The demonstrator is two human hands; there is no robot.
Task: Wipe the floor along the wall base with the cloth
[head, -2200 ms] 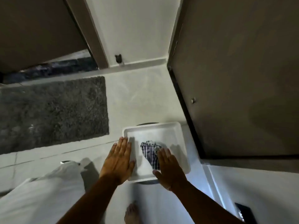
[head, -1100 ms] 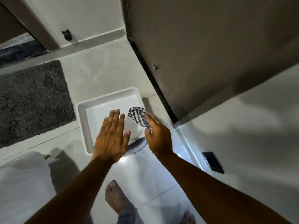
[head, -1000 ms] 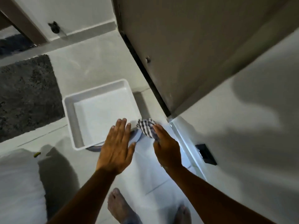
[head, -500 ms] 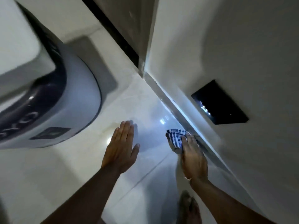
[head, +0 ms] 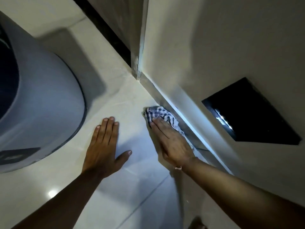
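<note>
the right hand (head: 171, 142) presses the crumpled blue-and-white checked cloth (head: 162, 114) with straight fingers onto the glossy white tiled floor (head: 132, 187), against the pale skirting strip (head: 165, 98). the left hand (head: 105, 146) rests flat and holds nothing. since no fingers curl round it, the cloth could bunch and slip out, missing the seam.

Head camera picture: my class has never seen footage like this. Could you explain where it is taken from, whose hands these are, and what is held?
No machine here. A person wears one camera on the head, looking down at their own bare hands. The left hand is spread flat over the pale tiled floor. The right hand presses a checked cloth down with straight fingers, right beside the wall base. At left stands a rounded white appliance; a black panel sits in the wall.
</note>
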